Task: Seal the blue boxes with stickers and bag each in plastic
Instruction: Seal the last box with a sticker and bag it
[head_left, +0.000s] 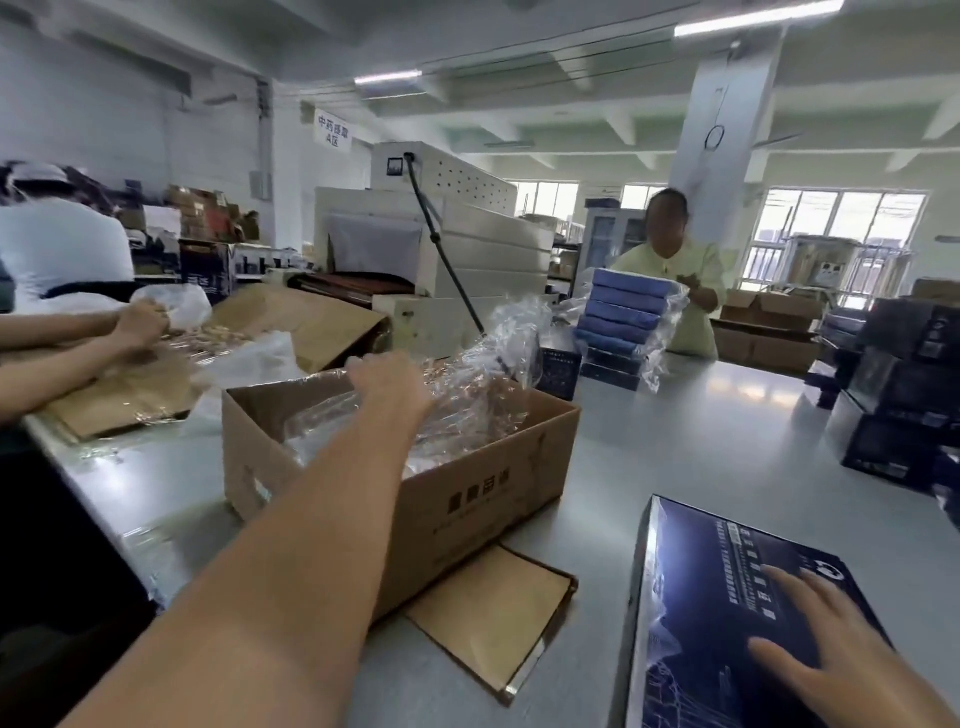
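A dark blue printed box (711, 597) lies flat on the grey table at the near right. My right hand (852, 654) rests on its top with fingers spread. My left hand (389, 384) reaches into an open cardboard carton (467, 499) and is closed on a clear plastic bag (483, 358) that rises crumpled out of it. More clear plastic fills the carton. Across the table stands a pile of blue boxes (623, 322), partly wrapped in plastic.
A person (675, 260) in a pale top stands behind the pile. Another person's arms (78, 338) work over flattened cardboard at the left. A white shrink-wrap machine (441, 249) sits behind the carton. Dark boxes (904, 384) are stacked at the right edge. A cardboard flap (493, 613) lies in front.
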